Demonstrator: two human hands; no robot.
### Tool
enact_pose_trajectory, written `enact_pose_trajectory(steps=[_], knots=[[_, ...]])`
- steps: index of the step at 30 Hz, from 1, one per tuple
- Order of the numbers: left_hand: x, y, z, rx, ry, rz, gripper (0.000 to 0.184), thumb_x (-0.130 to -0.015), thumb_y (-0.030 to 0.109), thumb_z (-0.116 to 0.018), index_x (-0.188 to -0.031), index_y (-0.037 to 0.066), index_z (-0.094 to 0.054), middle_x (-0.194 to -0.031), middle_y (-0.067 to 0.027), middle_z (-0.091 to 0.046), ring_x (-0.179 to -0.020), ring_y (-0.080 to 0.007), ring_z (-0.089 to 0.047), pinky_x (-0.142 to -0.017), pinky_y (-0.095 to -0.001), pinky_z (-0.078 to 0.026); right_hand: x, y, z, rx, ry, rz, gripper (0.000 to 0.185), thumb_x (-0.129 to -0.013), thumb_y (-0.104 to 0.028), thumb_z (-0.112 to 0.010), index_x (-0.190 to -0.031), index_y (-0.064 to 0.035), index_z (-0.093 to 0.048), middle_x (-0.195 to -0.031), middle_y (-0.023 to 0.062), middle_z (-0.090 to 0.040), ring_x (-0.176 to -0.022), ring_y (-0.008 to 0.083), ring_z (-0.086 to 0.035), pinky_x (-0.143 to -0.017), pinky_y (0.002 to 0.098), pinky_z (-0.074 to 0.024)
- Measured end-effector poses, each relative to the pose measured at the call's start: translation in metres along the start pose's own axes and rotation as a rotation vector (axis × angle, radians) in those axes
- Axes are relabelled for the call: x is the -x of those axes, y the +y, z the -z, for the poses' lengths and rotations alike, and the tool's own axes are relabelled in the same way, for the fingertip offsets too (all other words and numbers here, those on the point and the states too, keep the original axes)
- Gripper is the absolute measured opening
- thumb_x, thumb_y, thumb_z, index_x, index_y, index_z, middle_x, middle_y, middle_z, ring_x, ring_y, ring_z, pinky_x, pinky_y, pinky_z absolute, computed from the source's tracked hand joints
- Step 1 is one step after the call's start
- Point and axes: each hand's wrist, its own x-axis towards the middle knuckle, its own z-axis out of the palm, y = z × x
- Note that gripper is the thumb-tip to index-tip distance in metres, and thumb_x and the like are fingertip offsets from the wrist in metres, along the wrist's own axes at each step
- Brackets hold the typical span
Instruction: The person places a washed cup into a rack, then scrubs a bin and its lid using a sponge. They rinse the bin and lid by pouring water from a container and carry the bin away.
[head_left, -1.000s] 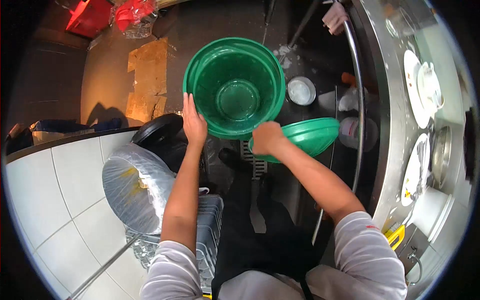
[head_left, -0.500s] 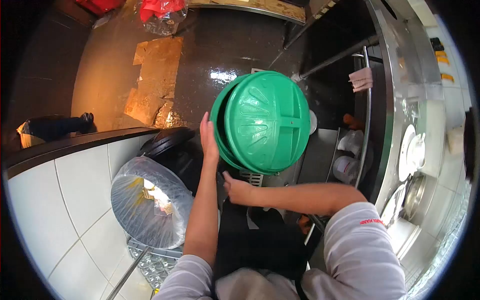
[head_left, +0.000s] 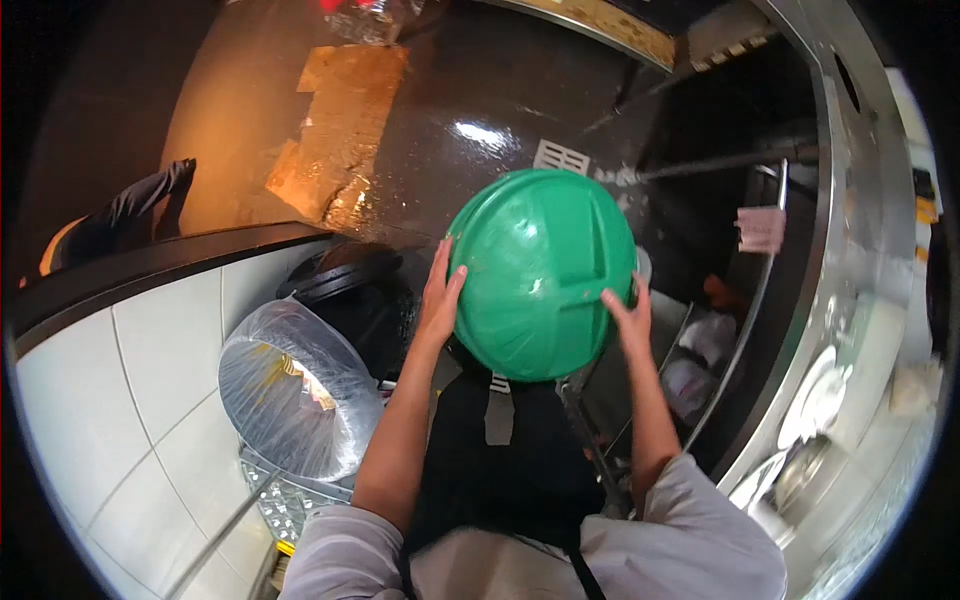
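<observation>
A round green bin lid (head_left: 535,265) with moulded ridges fills the middle of the view, hiding most of what lies under it. My left hand (head_left: 440,298) presses against its left edge, thumb and fingers pointing up along the side. On the right edge, my right hand (head_left: 630,315) has its thumb on top of the lid and its fingers around the rim. The lid is gripped between both hands, in front of my dark apron.
At left stands a bin lined with clear plastic (head_left: 300,400), beside a black container (head_left: 350,285). A steel rail with a pink cloth (head_left: 760,230) runs along the right, near stacked plates (head_left: 815,400). Flattened cardboard (head_left: 345,130) lies on the wet floor. Another person's leg (head_left: 125,215) shows at left.
My right hand has moved up onto the lid's right edge. The lid, earlier offset over a green rim, has shifted and turned, covering that rim. My left hand stays at the left side.
</observation>
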Motion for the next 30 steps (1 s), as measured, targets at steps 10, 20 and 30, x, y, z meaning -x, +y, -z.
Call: enact_pose_trajectory(steps=[10,20,30], knots=[[-0.001,0.011,-0.001,-0.034,-0.008,0.141,0.092,-0.082,0.037,-0.083,-0.154,0.001,-0.036,-0.151,-0.0204,-0.047,-0.138,-0.0311,-0.047,-0.115,-0.0388,-0.036,-0.031,0.001,0.026,-0.492,-0.02,-0.377,0.086,-0.088,-0.036,-0.078,-0.153,0.0023,-0.034,-0.145,0.0207,-0.047,-0.134,0.0281,-0.045,-0.113,0.0388,-0.035],[0.004,-0.041,-0.006,0.017,0.158,0.178,0.083,-0.088,0.033,-0.078,-0.154,0.004,-0.036,-0.147,-0.0156,-0.05,-0.135,-0.0267,-0.048,-0.113,-0.0375,-0.037,-0.037,0.0,0.02,-0.505,-0.22,-0.481,0.089,-0.086,-0.028,-0.081,-0.155,-0.0035,-0.03,-0.148,0.0157,-0.046,-0.134,0.0284,-0.046,-0.113,0.0397,-0.0363],[-0.047,0.035,-0.021,0.235,0.265,0.279,0.079,-0.09,0.041,-0.075,-0.152,0.006,-0.041,-0.142,-0.0154,-0.056,-0.129,-0.025,-0.054,-0.107,-0.0363,-0.043,-0.114,-0.042,0.048,-0.506,-0.329,-0.339,0.074,-0.098,-0.038,-0.064,-0.156,-0.0044,-0.032,-0.153,0.0121,-0.044,-0.139,0.0274,-0.043,-0.114,0.0412,-0.0341]])
